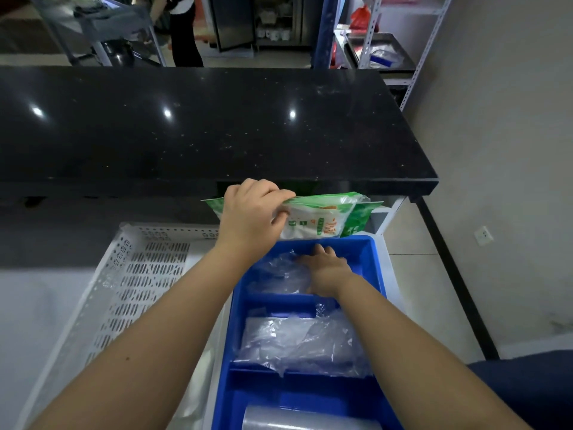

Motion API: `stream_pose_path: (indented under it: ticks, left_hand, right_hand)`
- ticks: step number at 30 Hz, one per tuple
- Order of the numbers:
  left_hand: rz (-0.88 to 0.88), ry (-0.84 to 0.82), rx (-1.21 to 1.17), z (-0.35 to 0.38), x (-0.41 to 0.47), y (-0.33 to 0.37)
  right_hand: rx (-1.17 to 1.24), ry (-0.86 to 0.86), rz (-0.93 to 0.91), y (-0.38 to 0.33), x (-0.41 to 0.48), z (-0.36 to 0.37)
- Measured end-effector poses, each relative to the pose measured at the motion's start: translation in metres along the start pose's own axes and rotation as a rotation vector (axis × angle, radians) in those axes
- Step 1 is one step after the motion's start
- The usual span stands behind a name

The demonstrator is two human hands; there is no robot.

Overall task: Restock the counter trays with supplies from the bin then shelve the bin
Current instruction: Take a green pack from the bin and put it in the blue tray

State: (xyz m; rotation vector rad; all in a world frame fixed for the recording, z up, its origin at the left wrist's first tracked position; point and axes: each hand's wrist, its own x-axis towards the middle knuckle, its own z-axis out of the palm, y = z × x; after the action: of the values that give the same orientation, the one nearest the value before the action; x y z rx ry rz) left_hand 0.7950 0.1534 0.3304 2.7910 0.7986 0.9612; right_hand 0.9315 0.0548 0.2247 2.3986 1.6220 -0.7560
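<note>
A blue divided tray (376, 265) stands in front of me under the edge of a black counter. My left hand (251, 215) grips the top edge of a green and white packet (328, 218) and holds it upright just above the tray's far rim. My right hand (325, 271) lies with fingers spread on clear plastic bags (279, 271) in the far compartment. More clear bags (297, 342) fill the middle compartment. A clear roll or cup stack (310, 422) shows in the near compartment. A white perforated bin (139, 274) sits to the left of the tray.
The black stone counter (201, 125) overhangs the far side. Behind it stand a metal cart (108, 26), a person (183, 29), and a white shelf rack (381, 51) with a black tray on it. A wall and tiled floor lie to the right.
</note>
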Motion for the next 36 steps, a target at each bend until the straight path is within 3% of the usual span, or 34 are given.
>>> stream_pose_path:
  ticks: [9,14,18,23,29,36]
  left_hand:
    - [-0.061,0.000,-0.017,-0.017,-0.005,0.000]
    - [-0.092,-0.027,-0.033,-0.020,-0.006,0.006]
    - [-0.109,-0.152,-0.048,-0.012,-0.007,0.021]
    - [-0.071,-0.291,-0.065,0.008,-0.014,0.032]
    - [-0.088,-0.394,-0.173,0.037,-0.028,0.032]
    - [-0.069,-0.476,-0.108,0.048,-0.026,0.018]
  right_hand:
    - [0.105,0.065,-0.032,-0.002,-0.001,0.002]
    - [-0.016,0.379,-0.144,-0.003,-0.037,-0.005]
    - [-0.101,0.615,-0.262,-0.010,-0.085,0.002]
    - [-0.043,0.830,-0.325,-0.007,-0.122,0.016]
    - [-0.046,0.878,-0.284,-0.006,-0.131,0.019]
    - [-0.047,0.889,-0.273,-0.009,-0.125,0.025]
